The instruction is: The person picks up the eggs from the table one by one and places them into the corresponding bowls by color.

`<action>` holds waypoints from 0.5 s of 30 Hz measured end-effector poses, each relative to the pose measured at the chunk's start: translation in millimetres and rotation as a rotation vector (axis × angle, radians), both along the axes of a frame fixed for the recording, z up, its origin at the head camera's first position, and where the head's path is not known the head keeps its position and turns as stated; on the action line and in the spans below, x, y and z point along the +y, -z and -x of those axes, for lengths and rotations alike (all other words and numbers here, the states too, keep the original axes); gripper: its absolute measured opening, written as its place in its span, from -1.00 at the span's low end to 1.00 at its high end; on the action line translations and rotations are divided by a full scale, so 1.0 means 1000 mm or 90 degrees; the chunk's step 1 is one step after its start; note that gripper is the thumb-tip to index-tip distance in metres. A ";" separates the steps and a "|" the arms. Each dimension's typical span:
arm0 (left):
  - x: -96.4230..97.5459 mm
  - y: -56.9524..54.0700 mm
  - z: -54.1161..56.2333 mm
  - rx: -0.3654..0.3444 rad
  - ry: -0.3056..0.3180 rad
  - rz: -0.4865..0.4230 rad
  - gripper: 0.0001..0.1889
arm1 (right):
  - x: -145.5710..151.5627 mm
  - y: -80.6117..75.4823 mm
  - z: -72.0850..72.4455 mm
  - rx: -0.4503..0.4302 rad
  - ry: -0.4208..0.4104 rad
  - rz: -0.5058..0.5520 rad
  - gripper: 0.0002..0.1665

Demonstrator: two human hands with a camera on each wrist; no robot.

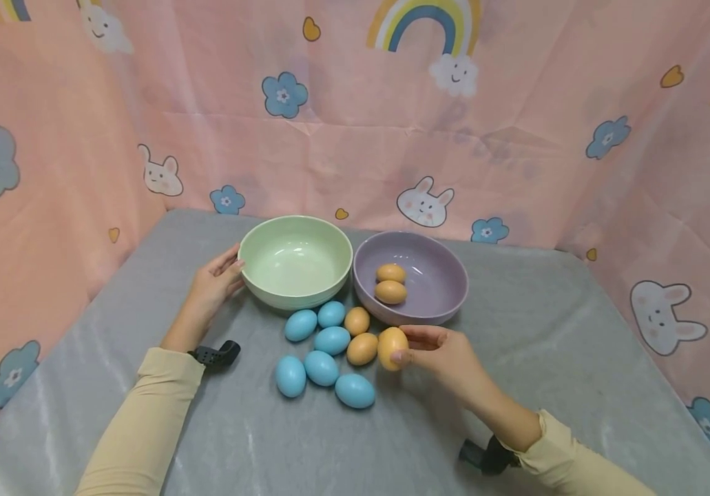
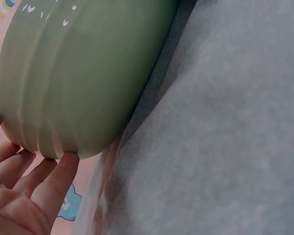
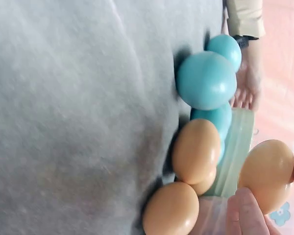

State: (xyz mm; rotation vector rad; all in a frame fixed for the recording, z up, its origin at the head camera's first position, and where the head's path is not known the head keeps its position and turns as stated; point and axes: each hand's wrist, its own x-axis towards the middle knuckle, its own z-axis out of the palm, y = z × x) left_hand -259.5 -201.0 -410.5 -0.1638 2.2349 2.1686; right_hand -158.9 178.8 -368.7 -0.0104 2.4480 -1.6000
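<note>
My right hand (image 1: 444, 355) pinches a brown egg (image 1: 393, 348) between thumb and fingers, just in front of the purple bowl (image 1: 438, 275). In the right wrist view the held egg (image 3: 267, 176) appears above the cloth, beside other brown eggs (image 3: 196, 152). Two brown eggs (image 1: 390, 292) lie inside the purple bowl. My left hand (image 1: 212, 286) rests its fingers against the outer left side of the green bowl (image 1: 295, 258), which has nothing in it. Seen from the left wrist, the fingertips (image 2: 68, 159) touch the bowl's ridged wall (image 2: 78, 88).
Several blue eggs (image 1: 321, 368) lie grouped on the grey cloth (image 1: 237, 427) before the green bowl. Loose brown eggs (image 1: 362, 349) sit beside them. The bowls stand side by side near the back, where a pink printed curtain (image 1: 342, 158) hangs.
</note>
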 end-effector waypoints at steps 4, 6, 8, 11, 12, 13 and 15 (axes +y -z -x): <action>0.000 0.000 0.001 -0.001 0.001 -0.002 -0.39 | 0.000 -0.007 0.004 0.003 0.003 -0.003 -0.37; -0.001 0.000 0.001 -0.002 0.001 0.001 -0.39 | 0.000 -0.010 0.007 0.002 0.008 0.002 -0.36; -0.001 0.000 0.001 0.000 0.002 0.003 -0.39 | -0.001 -0.013 0.008 0.003 0.011 0.007 -0.34; -0.001 0.000 0.001 0.001 0.004 0.001 -0.39 | -0.001 -0.015 0.010 0.003 0.014 0.009 -0.34; -0.001 0.000 0.001 0.001 0.006 -0.001 -0.39 | -0.001 -0.016 0.011 0.004 0.015 0.008 -0.34; -0.001 0.000 0.001 0.001 0.008 -0.002 -0.39 | -0.001 -0.016 0.012 0.006 0.017 0.008 -0.34; -0.002 0.001 0.001 0.000 0.009 -0.004 -0.38 | 0.000 -0.016 0.013 0.009 0.023 0.011 -0.35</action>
